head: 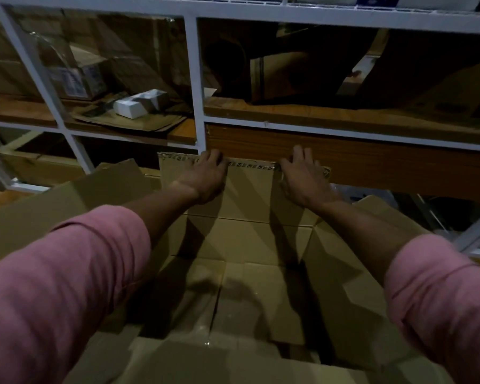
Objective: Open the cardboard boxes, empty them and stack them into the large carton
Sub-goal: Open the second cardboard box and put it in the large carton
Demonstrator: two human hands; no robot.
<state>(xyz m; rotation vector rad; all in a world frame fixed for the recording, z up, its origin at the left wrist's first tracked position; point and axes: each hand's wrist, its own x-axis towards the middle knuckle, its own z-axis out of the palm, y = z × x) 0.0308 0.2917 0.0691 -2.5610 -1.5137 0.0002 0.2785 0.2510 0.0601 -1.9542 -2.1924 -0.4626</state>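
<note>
The fingers [212, 157] of the left hand [203, 177] curl over the far flap [247, 189] of the large carton [233, 286], so their tips are hidden behind its edge. The right hand [302, 178] fingers [299, 156] blur together. Beyond the fingers, shelf [344, 117] contents sink into darkness. Both sleeves [53, 286] run off the frame's lower edge.

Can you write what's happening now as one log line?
left hand: on far flap | right hand: on far flap | carton: open, looks empty
</note>
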